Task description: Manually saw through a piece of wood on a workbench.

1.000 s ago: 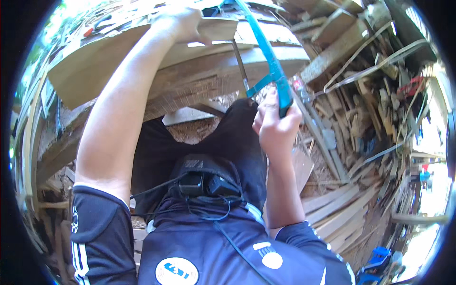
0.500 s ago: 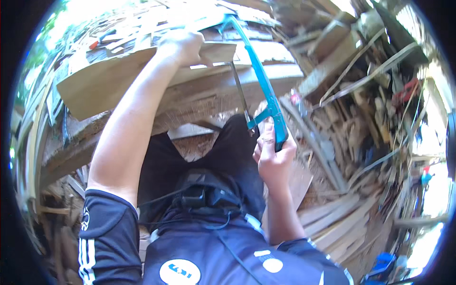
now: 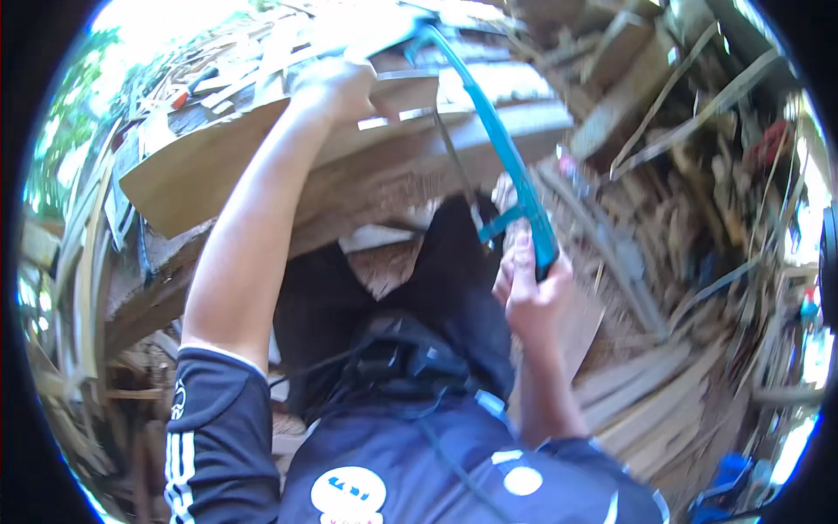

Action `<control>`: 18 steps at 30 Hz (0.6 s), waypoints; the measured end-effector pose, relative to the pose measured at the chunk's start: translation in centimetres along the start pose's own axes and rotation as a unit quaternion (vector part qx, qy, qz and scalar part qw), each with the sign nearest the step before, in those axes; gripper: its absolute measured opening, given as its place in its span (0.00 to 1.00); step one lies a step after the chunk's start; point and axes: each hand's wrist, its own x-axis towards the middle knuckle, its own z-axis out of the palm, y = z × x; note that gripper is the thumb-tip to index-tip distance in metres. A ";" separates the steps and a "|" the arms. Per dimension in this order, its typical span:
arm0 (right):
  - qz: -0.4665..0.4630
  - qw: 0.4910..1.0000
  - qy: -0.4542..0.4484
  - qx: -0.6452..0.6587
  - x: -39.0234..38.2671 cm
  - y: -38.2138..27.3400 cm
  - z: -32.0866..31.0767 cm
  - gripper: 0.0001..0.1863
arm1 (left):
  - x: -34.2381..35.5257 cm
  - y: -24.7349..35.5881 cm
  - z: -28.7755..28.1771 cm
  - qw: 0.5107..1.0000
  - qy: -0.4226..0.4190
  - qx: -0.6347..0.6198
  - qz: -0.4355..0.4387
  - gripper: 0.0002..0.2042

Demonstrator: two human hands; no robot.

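Seen from above, a thick timber beam [image 3: 384, 188] runs crosswise in front of 2 dark-trousered legs [image 3: 454, 271]. A thin brown board [image 3: 205, 170] lies along the top of the beam, which seems to serve as its rest. The left hand [image 3: 333, 90] is clamped on the board near its right end, above the beam, apparently to keep it from shifting; glare hides exactly how the fingers wrap it. On the beam's near side, toward its right end, the right hand [image 3: 534, 278] is closed around the handle end of a teal hacksaw [image 3: 497, 135], thumb pointing up the frame, probably to steady its line. The saw slants across the beam to the far side, its narrow blade [image 3: 454, 157] running past the board's right end; whether the teeth touch the wood, I cannot tell. That spacing likely keeps the left hand clear of the blade. Scrap strips [image 3: 234, 92] lie beyond the beam, and flat planks [image 3: 642, 393] are piled on its near side, farther right.
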 end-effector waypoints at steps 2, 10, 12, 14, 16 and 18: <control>-0.028 0.998 -0.045 -0.046 2.5 2.7 -0.2 0.13 | 0.7 1.2 -1.0 0.999 0.016 -0.027 0.041 0.34; -0.044 0.994 -0.084 -0.060 -3.5 10.4 -2.6 0.13 | 0.4 1.3 -1.2 0.999 0.022 -0.015 0.036 0.34; -0.041 0.993 -0.062 -0.088 -4.7 9.5 -2.7 0.12 | 1.2 2.3 -2.0 0.995 -0.006 -0.076 0.057 0.34; -0.079 0.993 -0.053 -0.074 -1.7 8.8 1.3 0.11 | -0.1 0.9 -1.3 0.999 0.005 -0.028 0.047 0.34; -0.151 0.985 -0.048 -0.069 3.7 10.0 3.8 0.09 | 1.2 0.8 0.2 0.996 0.062 -0.002 0.058 0.34; -0.085 0.971 -0.122 -0.186 3.6 8.1 1.7 0.07 | 0.1 2.3 -0.5 0.995 0.024 -0.062 0.076 0.33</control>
